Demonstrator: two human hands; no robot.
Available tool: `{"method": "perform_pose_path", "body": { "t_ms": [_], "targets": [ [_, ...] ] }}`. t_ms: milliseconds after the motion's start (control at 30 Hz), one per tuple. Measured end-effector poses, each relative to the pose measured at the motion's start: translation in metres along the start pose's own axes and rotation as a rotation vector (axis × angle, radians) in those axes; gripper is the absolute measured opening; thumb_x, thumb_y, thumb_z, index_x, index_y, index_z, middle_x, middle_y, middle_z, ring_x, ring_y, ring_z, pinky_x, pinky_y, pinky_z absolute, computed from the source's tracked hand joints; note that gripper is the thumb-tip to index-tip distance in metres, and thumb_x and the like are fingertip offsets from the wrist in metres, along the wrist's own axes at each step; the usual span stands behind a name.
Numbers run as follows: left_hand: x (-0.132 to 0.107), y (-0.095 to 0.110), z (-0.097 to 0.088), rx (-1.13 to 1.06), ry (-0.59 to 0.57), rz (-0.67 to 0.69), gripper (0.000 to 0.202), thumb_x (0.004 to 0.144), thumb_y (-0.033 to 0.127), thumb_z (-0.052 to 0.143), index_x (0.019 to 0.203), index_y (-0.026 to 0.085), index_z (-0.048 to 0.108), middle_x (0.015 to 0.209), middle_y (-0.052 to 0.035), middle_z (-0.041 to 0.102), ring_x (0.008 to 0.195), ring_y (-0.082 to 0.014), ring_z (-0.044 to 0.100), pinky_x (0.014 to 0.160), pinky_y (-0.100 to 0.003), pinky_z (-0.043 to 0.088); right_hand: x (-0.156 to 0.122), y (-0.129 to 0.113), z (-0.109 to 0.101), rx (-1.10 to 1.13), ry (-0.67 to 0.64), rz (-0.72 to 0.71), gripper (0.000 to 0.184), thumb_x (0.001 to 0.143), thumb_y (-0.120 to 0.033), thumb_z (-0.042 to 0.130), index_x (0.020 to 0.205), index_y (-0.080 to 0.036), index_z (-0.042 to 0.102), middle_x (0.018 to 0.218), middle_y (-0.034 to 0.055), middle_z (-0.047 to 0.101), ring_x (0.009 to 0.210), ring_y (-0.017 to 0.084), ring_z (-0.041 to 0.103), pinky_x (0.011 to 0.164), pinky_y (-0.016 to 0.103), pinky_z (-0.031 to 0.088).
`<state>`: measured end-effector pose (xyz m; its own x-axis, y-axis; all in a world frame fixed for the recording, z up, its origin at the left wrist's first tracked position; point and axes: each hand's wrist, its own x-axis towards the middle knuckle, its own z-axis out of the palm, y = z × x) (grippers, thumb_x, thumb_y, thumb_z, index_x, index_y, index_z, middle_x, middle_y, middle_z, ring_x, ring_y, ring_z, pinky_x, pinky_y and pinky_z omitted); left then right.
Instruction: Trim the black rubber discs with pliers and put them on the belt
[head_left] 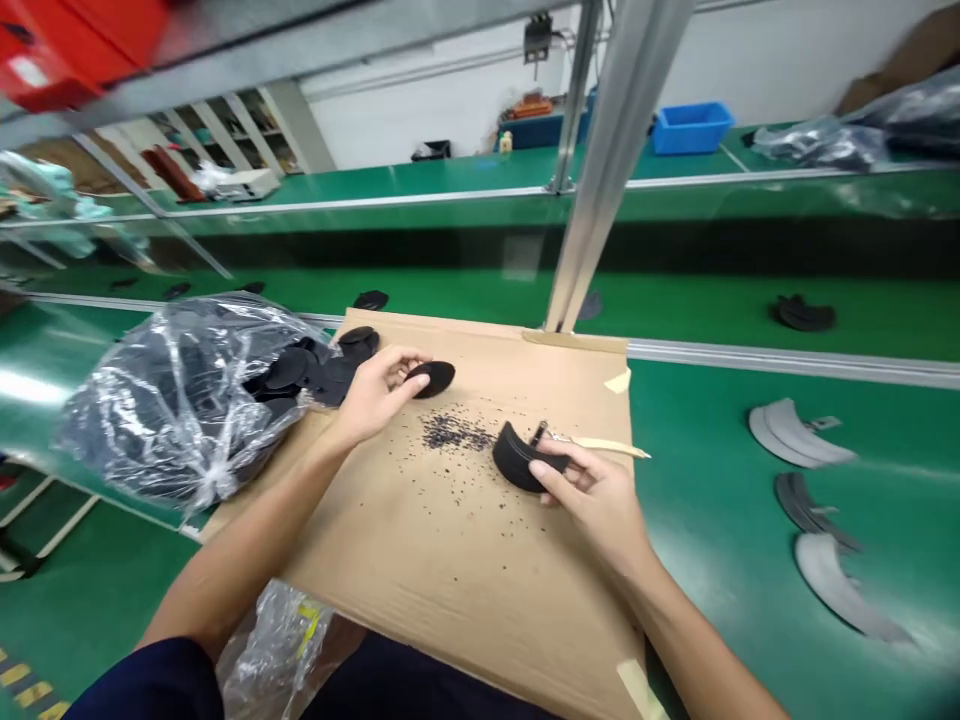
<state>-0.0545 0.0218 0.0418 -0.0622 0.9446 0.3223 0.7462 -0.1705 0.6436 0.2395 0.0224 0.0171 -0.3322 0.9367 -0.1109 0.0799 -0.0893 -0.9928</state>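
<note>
Between the thumb and fingers of my left hand (379, 392) is a black oval pad (436, 379), held just above the cardboard sheet (420, 540). My right hand (592, 495) grips a curved black piece (517, 460) with a ridge along it, thumb on its near face. A small dark tool tip and a pale strip (607, 446) show behind the right fingers; whether the hand holds them too I cannot tell. Scattered black crumbs (454, 432) lie on the cardboard between both hands. Left of my left hand, more black pads (296, 368) spill from a clear plastic bag (187, 400).
Several curved grey and black pieces (799, 432) lie on the green bench to the right. A metal post (600, 160) rises behind the cardboard. Beyond it a conveyor-like green strip carries a few black pieces (804, 313). A blue bin (691, 128) stands on the far shelf.
</note>
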Motion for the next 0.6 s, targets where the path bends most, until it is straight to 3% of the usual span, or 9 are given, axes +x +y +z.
{"method": "perform_pose_path", "body": {
  "t_ms": [100, 200, 300, 400, 600],
  "targets": [
    [-0.029, 0.035, 0.023, -0.332, -0.046, 0.159, 0.022, 0.094, 0.028, 0.062, 0.113, 0.017, 0.063, 0.102, -0.0069, 0.068, 0.087, -0.0142, 0.066, 0.076, -0.025, 0.056, -0.003, 0.002, 0.002, 0.026, -0.096, 0.032, 0.050, 0.072, -0.062, 0.080, 0.090, -0.016, 0.073, 0.061, 0.0001, 0.060, 0.050, 0.013, 0.053, 0.049, 0.026, 0.047],
    [-0.045, 0.055, 0.044, -0.314, -0.117, 0.300, 0.020, 0.095, 0.023, 0.062, 0.114, 0.019, 0.065, 0.101, -0.0062, 0.069, 0.088, -0.0139, 0.065, 0.076, -0.026, 0.057, -0.007, 0.004, 0.006, 0.010, -0.167, 0.069, 0.049, 0.075, -0.065, 0.078, 0.077, -0.017, 0.067, 0.059, -0.0015, 0.054, 0.051, 0.012, 0.049, 0.048, 0.025, 0.043],
    [-0.050, 0.055, 0.058, -0.220, -0.080, 0.408, 0.023, 0.096, 0.020, 0.059, 0.119, 0.019, 0.065, 0.102, -0.0065, 0.067, 0.094, -0.0142, 0.064, 0.081, -0.028, 0.057, -0.010, 0.004, 0.009, -0.040, -0.199, 0.072, 0.053, 0.079, -0.067, 0.073, 0.064, -0.019, 0.056, 0.055, -0.0048, 0.042, 0.052, 0.011, 0.041, 0.048, 0.024, 0.039],
    [-0.052, 0.049, 0.064, -0.133, -0.006, 0.464, 0.025, 0.097, 0.018, 0.057, 0.121, 0.017, 0.063, 0.102, -0.0070, 0.065, 0.093, -0.0137, 0.063, 0.081, -0.027, 0.057, -0.011, 0.002, 0.011, -0.065, -0.233, 0.077, 0.050, 0.085, -0.063, 0.068, 0.065, -0.020, 0.053, 0.057, -0.0054, 0.037, 0.053, 0.010, 0.036, 0.048, 0.023, 0.033],
    [-0.057, 0.050, 0.064, -0.133, 0.060, 0.401, 0.023, 0.096, 0.019, 0.060, 0.118, 0.017, 0.063, 0.097, -0.0051, 0.064, 0.090, -0.0141, 0.063, 0.076, -0.027, 0.057, -0.011, 0.003, 0.012, -0.069, -0.222, 0.050, 0.045, 0.089, -0.055, 0.066, 0.065, -0.019, 0.052, 0.058, -0.0057, 0.036, 0.054, 0.010, 0.033, 0.049, 0.024, 0.027]
  ]
}}
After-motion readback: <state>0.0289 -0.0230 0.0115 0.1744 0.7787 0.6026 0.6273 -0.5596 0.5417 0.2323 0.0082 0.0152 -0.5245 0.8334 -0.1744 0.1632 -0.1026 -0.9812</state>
